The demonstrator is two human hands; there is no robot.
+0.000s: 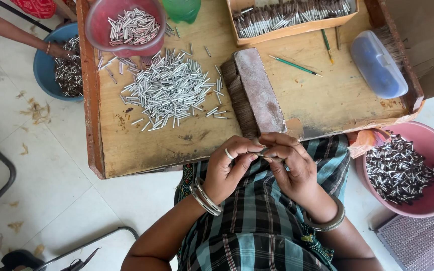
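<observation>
My left hand (pixel 229 168) and my right hand (pixel 290 165) meet over my lap at the near edge of a low wooden tray table (pixel 141 148). Their fingertips pinch one small thin piece (pixel 266 154) between them; it is mostly hidden by the fingers. A pile of several short silver metal tubes (pixel 169 90) lies on the table ahead of my left hand. A flat brush block with dark bristles (pixel 254 90) lies just beyond my hands.
A pink bowl of silver tubes (pixel 126 25) sits at the table's far left. A wooden box of dark sticks (pixel 290 17), a green pencil (pixel 296 65) and a blue-lidded case (pixel 377 62) lie farther right. A pink tub of dark-tipped tubes (pixel 403 170) stands on the floor at my right. Another person's hand (pixel 56 50) reaches into a blue tub (pixel 43 70).
</observation>
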